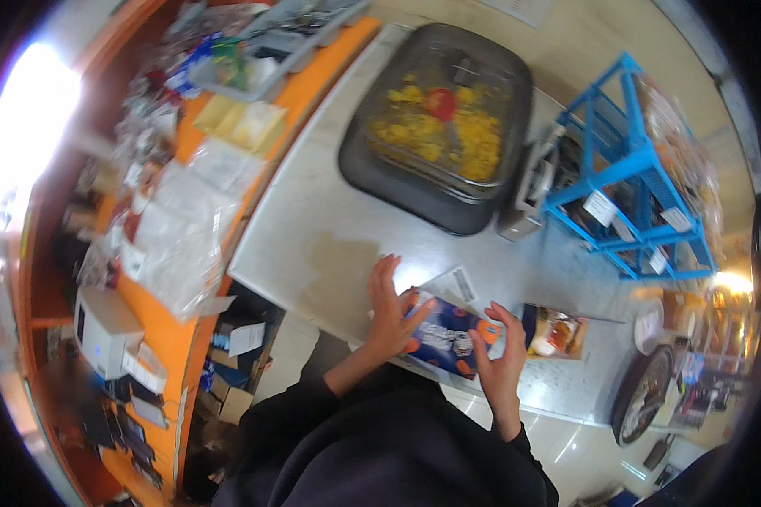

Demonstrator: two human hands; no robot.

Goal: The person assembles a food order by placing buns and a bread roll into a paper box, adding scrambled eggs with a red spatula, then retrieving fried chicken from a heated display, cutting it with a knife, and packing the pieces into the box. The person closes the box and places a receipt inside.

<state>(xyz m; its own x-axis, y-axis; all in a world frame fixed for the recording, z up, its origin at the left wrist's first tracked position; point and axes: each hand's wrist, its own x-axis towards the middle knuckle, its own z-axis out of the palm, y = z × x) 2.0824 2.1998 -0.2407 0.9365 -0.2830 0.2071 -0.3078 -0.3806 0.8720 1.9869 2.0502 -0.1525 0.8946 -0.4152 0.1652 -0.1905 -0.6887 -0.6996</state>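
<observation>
A dark blue packet with orange patches lies flat on the metal tabletop, close to its near edge. My left hand is at the packet's left end, fingers stretched upward and thumb over its surface. At the right end, my right hand has its thumb by the packet's edge and its fingers apart. Neither hand is visibly gripping. Behind the packet, a pale sheet with a barcode sticks out. Right of my right hand lies a second packet with a food picture.
A black tray with a clear lid over yellow food stands at the back. Right of it is a blue plastic rack. An orange counter on the left carries plastic bags, a grey bin and a white printer.
</observation>
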